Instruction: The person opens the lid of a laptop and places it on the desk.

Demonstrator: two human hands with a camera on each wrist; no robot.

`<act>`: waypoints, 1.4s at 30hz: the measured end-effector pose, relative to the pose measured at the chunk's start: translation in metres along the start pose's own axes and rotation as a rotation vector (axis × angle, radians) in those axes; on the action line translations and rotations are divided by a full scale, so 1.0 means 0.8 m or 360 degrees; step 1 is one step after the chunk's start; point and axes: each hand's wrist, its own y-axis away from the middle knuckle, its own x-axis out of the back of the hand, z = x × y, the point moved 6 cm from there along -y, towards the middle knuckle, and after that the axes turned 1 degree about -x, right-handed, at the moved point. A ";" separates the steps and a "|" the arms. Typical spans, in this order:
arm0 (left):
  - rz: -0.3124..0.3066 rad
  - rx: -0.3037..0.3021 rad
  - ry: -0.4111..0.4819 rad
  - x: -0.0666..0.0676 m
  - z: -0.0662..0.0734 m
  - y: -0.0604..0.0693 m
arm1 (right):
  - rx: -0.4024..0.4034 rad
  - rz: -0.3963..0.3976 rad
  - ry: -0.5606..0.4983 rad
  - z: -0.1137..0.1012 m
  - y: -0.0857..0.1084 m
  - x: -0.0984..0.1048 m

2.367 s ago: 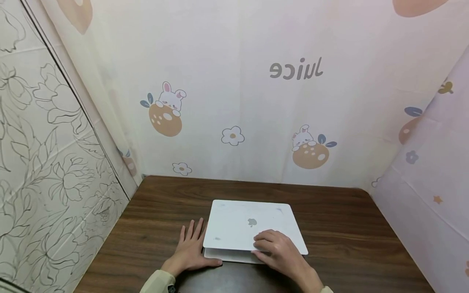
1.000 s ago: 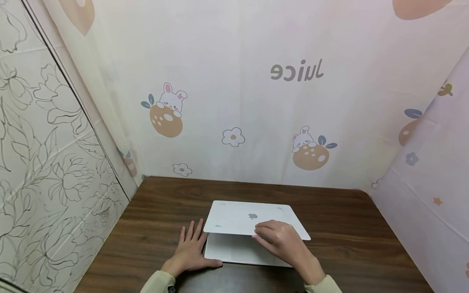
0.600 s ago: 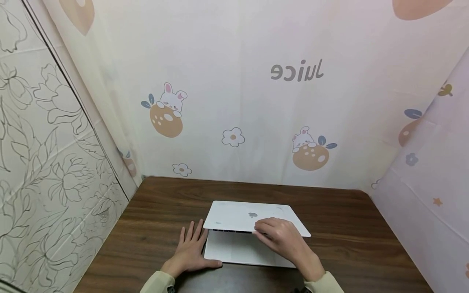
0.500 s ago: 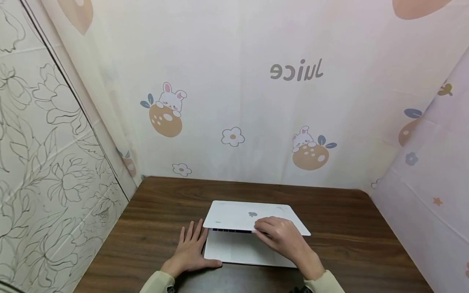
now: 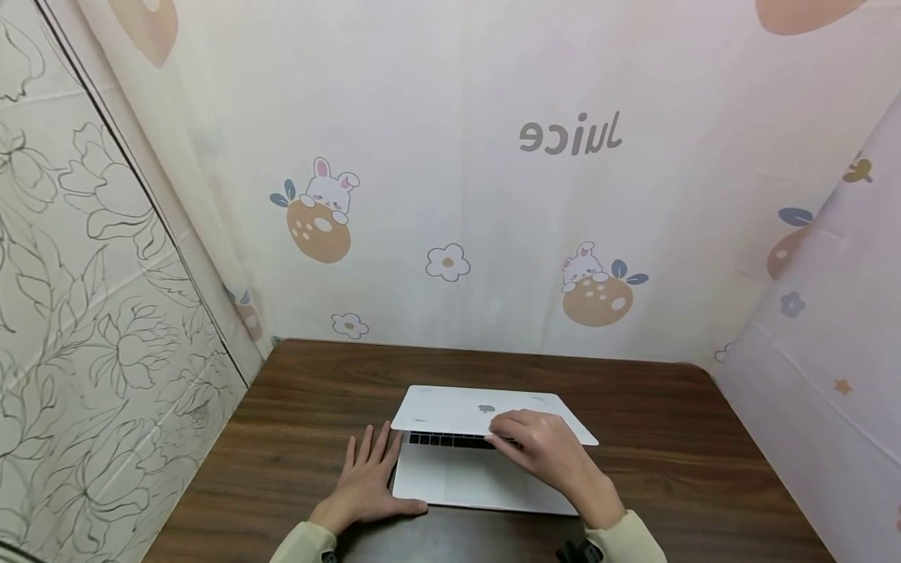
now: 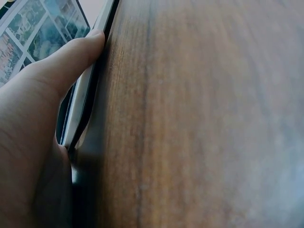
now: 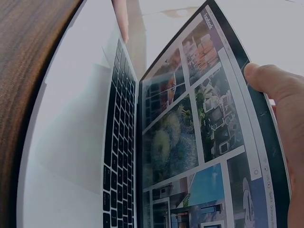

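Observation:
A silver laptop point(image 5: 457, 477) lies on the wooden table, its lid point(image 5: 443, 410) partly raised and tilted toward the person. My right hand point(image 5: 545, 453) pinches the lid's front edge; in the right wrist view its thumb point(image 7: 270, 78) presses the black bezel beside the lit screen point(image 7: 175, 137). That screen shows a page of pictures, and the black keyboard point(image 7: 121, 123) is uncovered below. At the laptop's left front corner my left hand point(image 5: 364, 485) lies with spread fingers, its thumb point(image 6: 78, 54) along the base's front edge.
The brown wooden table point(image 5: 669, 469) extends around the laptop on all sides. Behind it hangs a pale patterned curtain point(image 5: 493, 195), with a floral panel point(image 5: 105, 313) at the left. Dark bands point(image 5: 580, 551) show at both wrists.
The laptop lid has risen from nearly closed, uncovering more of the base and the keyboard's top rows. My right hand has moved up and away with its edge. The left hand has stayed put.

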 end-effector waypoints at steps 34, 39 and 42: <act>-0.0056 0.0039 -0.0045 0.002 0.001 0.000 | -0.0036 -0.0048 -0.0055 0.018 -0.017 0.004; -0.0073 0.0070 -0.0070 0.000 0.000 -0.001 | -0.0019 -0.0048 -0.0050 0.019 -0.018 0.004; -0.0053 0.0055 -0.0068 0.001 0.001 -0.001 | -0.0018 -0.0042 -0.0036 0.019 -0.021 0.005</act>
